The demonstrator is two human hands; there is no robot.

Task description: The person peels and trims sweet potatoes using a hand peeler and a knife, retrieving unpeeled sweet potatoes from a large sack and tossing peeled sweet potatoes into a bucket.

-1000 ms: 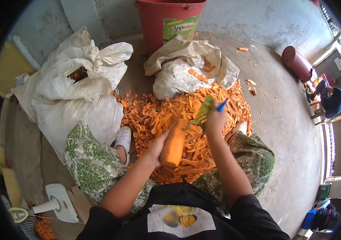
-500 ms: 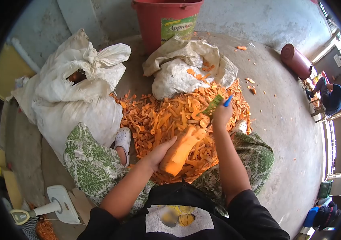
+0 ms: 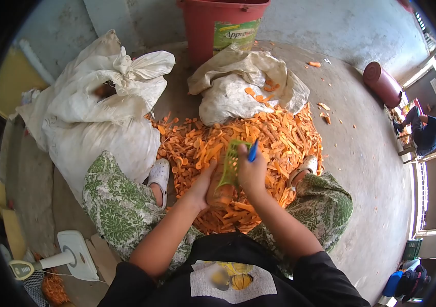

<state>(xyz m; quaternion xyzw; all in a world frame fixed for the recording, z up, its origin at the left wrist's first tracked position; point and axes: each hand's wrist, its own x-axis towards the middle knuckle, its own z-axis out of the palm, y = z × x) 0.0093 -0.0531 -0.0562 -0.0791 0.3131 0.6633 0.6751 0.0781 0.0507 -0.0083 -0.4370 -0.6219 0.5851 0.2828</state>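
Observation:
My left hand [image 3: 201, 188] is wrapped round the side of a thick orange carrot [image 3: 221, 196] in front of my lap. In my right hand [image 3: 252, 174] is a green peeler [image 3: 228, 171] with holes through it and a blue part [image 3: 253, 150] jutting up by the fingers. The peeler lies against or just over the carrot's right side and hides part of it; motion blurs both. Beneath my hands spreads a broad heap of orange carrot peelings and cut ends [image 3: 274, 140].
Behind the heap lies a crumpled white sack [image 3: 228, 100], with a red bin [image 3: 200, 33] past it. A bulging white sack [image 3: 102, 146] stands left, near a white scale [image 3: 77, 256]. A seated person [image 3: 428, 134] and a tipped maroon barrel [image 3: 381, 84] are at right.
My right hand has brought the peeler down and left, from above the heap to the carrot. The carrot now stands more upright in my left hand.

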